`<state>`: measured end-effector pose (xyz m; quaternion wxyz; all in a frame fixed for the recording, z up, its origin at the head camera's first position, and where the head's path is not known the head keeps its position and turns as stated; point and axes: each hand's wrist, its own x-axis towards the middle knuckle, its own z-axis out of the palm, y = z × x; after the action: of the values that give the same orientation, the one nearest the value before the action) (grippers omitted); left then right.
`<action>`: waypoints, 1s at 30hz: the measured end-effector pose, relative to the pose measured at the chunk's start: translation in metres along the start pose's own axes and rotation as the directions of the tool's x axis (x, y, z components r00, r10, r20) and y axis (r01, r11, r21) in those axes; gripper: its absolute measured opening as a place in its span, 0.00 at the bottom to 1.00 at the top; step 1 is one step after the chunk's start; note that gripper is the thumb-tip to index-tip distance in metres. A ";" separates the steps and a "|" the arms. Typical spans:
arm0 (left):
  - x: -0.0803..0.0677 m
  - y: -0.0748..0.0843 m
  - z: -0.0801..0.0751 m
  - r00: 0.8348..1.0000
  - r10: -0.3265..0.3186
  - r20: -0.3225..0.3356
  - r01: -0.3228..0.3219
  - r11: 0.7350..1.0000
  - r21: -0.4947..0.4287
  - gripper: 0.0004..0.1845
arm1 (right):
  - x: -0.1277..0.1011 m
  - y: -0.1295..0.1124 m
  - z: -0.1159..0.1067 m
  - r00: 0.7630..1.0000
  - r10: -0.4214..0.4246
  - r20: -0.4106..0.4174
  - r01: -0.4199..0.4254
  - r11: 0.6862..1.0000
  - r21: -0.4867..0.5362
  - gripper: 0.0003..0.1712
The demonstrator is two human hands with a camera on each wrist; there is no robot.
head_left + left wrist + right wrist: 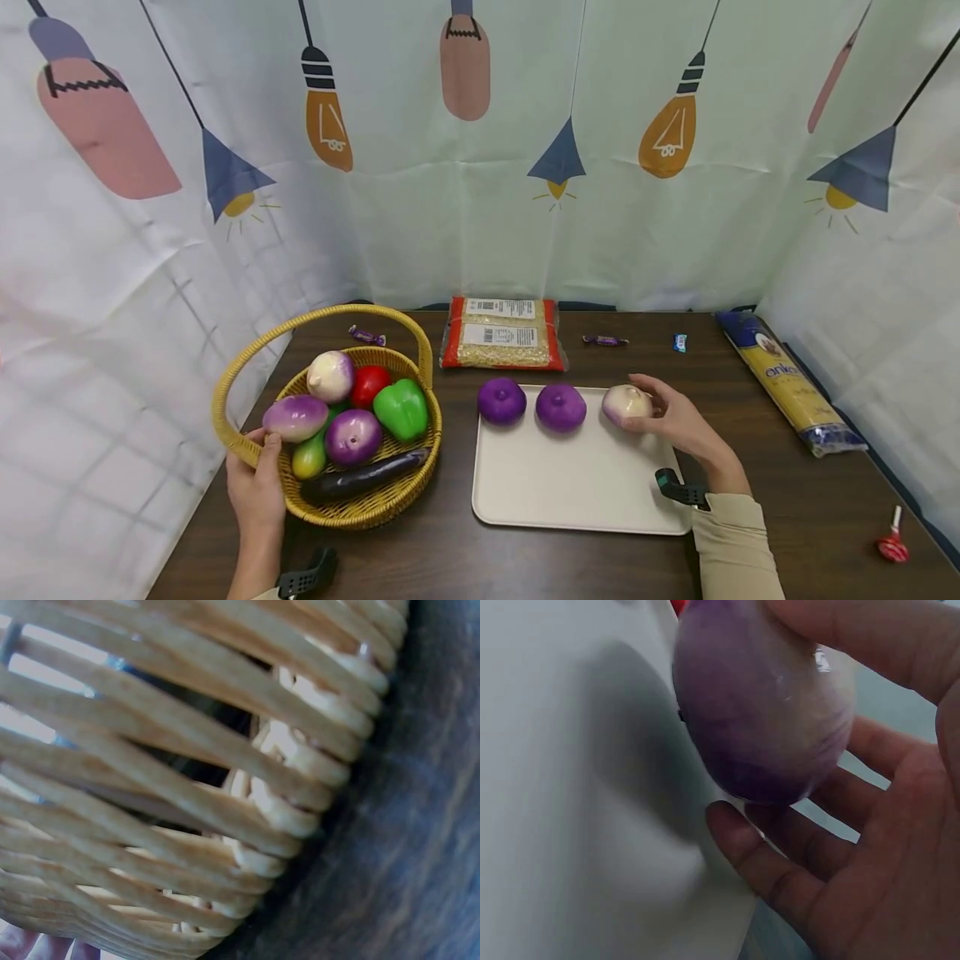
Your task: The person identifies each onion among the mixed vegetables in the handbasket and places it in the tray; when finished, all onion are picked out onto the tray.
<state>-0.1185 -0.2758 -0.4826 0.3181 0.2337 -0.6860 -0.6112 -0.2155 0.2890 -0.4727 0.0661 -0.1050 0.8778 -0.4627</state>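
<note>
My left hand (257, 492) grips the yellow wicker basket (375, 517) at its left rim, by the foot of the handle, with the thumb over the edge. In the left wrist view the woven side (187, 750) fills most of the picture and only fingertips show. My right hand (686, 425) holds a white and purple turnip (627, 405) between thumb and fingers at the back right of the cream tray (570, 492). The right wrist view shows the turnip (765, 712) close over the tray. Two round purple vegetables (502, 401) (561, 407) sit along the tray's back edge.
The basket contains another turnip (330, 377), a tomato (370, 386), a green pepper (401, 410), a long eggplant (367, 477) and several other vegetables. Behind the tray lie a grain bag (501, 333) and small wrapped candies (604, 341). A pasta packet (787, 379) and a lollipop (893, 546) lie right.
</note>
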 end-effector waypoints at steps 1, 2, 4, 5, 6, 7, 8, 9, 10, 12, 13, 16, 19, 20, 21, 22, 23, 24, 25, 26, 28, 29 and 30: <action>0.000 0.000 0.000 1.000 0.002 0.001 -0.002 1.000 0.002 0.06 | 0.000 0.001 0.000 1.000 -0.014 0.014 0.014 1.000 -0.015 0.47; 0.000 0.000 0.000 1.000 0.005 -0.001 -0.005 1.000 0.006 0.06 | 0.000 0.002 0.000 0.999 -0.024 0.025 0.024 0.999 -0.022 0.46; 0.000 -0.001 0.000 1.000 0.010 -0.002 -0.010 1.000 0.014 0.06 | -0.001 0.002 0.000 0.999 -0.034 0.038 0.036 0.999 -0.034 0.44; 0.000 -0.001 0.001 1.000 0.014 -0.001 -0.014 1.000 0.017 0.06 | -0.001 0.002 0.000 0.998 -0.043 0.047 0.044 0.998 -0.034 0.44; 0.000 -0.001 0.001 1.000 0.016 -0.001 -0.016 1.000 0.017 0.06 | -0.001 0.002 0.000 0.997 -0.051 0.055 0.053 0.998 -0.033 0.43; 0.000 -0.002 0.001 1.000 0.016 -0.001 -0.016 1.000 0.014 0.06 | -0.002 0.003 0.000 0.996 -0.060 0.065 0.062 0.998 -0.033 0.43; 0.000 -0.002 0.001 1.000 0.016 0.000 -0.016 1.000 0.015 0.06 | -0.002 0.003 0.000 0.996 -0.063 0.069 0.065 0.997 -0.029 0.42; -0.001 -0.002 0.001 1.000 0.016 0.002 -0.016 1.000 0.019 0.06 | -0.003 0.003 0.000 0.995 -0.066 0.074 0.068 0.997 -0.027 0.42; -0.001 -0.002 0.001 1.000 0.015 0.002 -0.015 1.000 0.026 0.06 | -0.003 0.003 0.000 0.995 -0.068 0.079 0.070 0.997 -0.021 0.42; -0.001 -0.003 0.001 1.000 0.011 0.004 -0.011 0.999 0.040 0.07 | -0.004 0.003 0.000 0.993 -0.071 0.093 0.073 0.997 -0.020 0.42; -0.001 -0.003 0.001 1.000 0.010 0.004 -0.010 0.999 0.050 0.07 | -0.005 0.002 0.000 0.992 -0.075 0.102 0.078 0.997 -0.020 0.43; -0.001 -0.004 0.000 1.000 0.007 0.004 -0.007 0.997 0.070 0.07 | -0.007 -0.004 -0.001 0.993 -0.066 0.098 0.072 0.996 -0.053 0.45; 0.000 -0.004 0.000 1.000 0.007 0.004 -0.007 0.998 0.068 0.07 | -0.010 -0.016 -0.004 0.996 -0.060 0.063 0.066 0.992 -0.108 0.45; 0.000 -0.004 0.000 1.000 0.006 0.004 -0.006 0.998 0.064 0.07 | -0.010 -0.021 -0.005 0.998 -0.055 0.038 0.059 0.990 -0.126 0.43; 0.000 -0.004 0.000 1.000 0.007 0.004 -0.007 0.998 0.063 0.07 | -0.011 -0.027 -0.006 0.998 -0.057 0.013 0.059 0.988 -0.141 0.42; 0.000 -0.003 0.000 1.000 0.007 0.004 -0.007 0.998 0.057 0.06 | -0.011 -0.032 -0.006 0.998 -0.064 -0.015 0.061 0.987 -0.147 0.40; 0.000 -0.003 0.001 1.000 0.009 0.003 -0.009 0.999 0.054 0.06 | -0.011 -0.037 -0.006 0.996 -0.076 -0.042 0.069 0.987 -0.148 0.38; 0.001 -0.003 0.001 1.000 0.010 0.004 -0.010 0.999 0.048 0.06 | -0.011 -0.043 -0.005 0.994 -0.090 -0.069 0.079 0.986 -0.144 0.36; 0.001 -0.002 0.001 1.000 0.013 0.003 -0.013 0.999 0.044 0.06 | -0.011 -0.049 -0.003 0.991 -0.100 -0.092 0.086 0.986 -0.142 0.34; 0.001 -0.002 0.001 1.000 0.015 0.002 -0.015 0.999 0.033 0.06 | -0.011 -0.055 0.000 0.986 -0.120 -0.116 0.103 0.985 -0.140 0.32; 0.001 -0.001 0.001 1.000 0.025 0.000 -0.025 1.000 0.016 0.06 | -0.008 -0.070 0.011 0.976 -0.162 -0.147 0.146 0.983 -0.115 0.27; 0.001 -0.001 0.001 1.000 0.029 -0.003 -0.029 1.000 0.005 0.06 | -0.006 -0.078 0.020 0.972 -0.183 -0.148 0.172 0.982 -0.083 0.25; 0.001 -0.001 0.001 0.999 0.032 -0.004 -0.032 0.999 -0.006 0.06 | -0.003 -0.086 0.030 0.969 -0.204 -0.140 0.199 0.979 -0.049 0.23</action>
<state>-0.1199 -0.2763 -0.4836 0.3299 0.2231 -0.6872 -0.6076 -0.1953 0.2182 -0.4186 -0.0468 -0.1611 0.8729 -0.4582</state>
